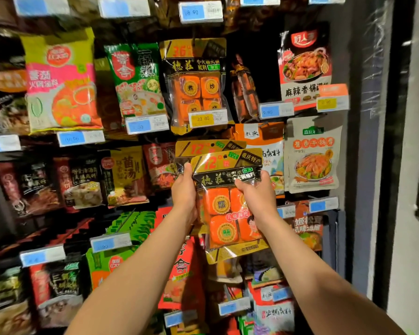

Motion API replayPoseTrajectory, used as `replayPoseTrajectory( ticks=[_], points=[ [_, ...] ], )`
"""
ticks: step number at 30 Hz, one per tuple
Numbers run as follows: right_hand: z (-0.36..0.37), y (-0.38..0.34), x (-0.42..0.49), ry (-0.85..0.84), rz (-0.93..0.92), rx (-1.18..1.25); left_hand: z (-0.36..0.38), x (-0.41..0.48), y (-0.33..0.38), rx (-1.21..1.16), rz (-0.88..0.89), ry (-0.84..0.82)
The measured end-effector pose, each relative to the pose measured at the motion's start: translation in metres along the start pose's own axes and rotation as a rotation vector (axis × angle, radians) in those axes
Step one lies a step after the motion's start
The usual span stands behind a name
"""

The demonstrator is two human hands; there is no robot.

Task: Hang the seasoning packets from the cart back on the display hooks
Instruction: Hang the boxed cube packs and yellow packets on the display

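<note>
Both arms are reaching up and forward toward the display. The left hand is gripping the left edge of a gold-and-black hotpot seasoning packet, thumb on its front. The right hand is clasping the packet's right side, fingers curled behind. The packet is tilting slightly, overlapping an identical hanging packet just behind it.

Just the one head cam here, sitting at eye height and looking straight ahead at the display rack, arm's reach close. Both forearms are coming in from 6 o'clock, wall edge at 3 o'clock.
</note>
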State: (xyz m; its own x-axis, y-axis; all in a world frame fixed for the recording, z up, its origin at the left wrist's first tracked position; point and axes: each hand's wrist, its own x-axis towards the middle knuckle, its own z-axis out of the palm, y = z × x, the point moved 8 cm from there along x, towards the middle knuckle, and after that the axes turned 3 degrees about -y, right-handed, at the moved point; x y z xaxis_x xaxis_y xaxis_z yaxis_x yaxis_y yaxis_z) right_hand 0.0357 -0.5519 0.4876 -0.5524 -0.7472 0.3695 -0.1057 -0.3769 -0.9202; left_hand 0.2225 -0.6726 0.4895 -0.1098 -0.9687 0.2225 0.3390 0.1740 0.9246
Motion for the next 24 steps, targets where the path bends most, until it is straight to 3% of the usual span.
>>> replayPoseTrajectory(
  ticks=[8, 24],
  points=[
    [0.014, -0.005, 0.027, -0.092, 0.101, 0.076, 0.013, 0.009, 0.004, -0.077, -0.108, -0.079],
    [0.029, 0.006, 0.064, -0.096, 0.02, 0.031, 0.008, 0.035, 0.035, -0.035, 0.046, 0.043]
  ],
)
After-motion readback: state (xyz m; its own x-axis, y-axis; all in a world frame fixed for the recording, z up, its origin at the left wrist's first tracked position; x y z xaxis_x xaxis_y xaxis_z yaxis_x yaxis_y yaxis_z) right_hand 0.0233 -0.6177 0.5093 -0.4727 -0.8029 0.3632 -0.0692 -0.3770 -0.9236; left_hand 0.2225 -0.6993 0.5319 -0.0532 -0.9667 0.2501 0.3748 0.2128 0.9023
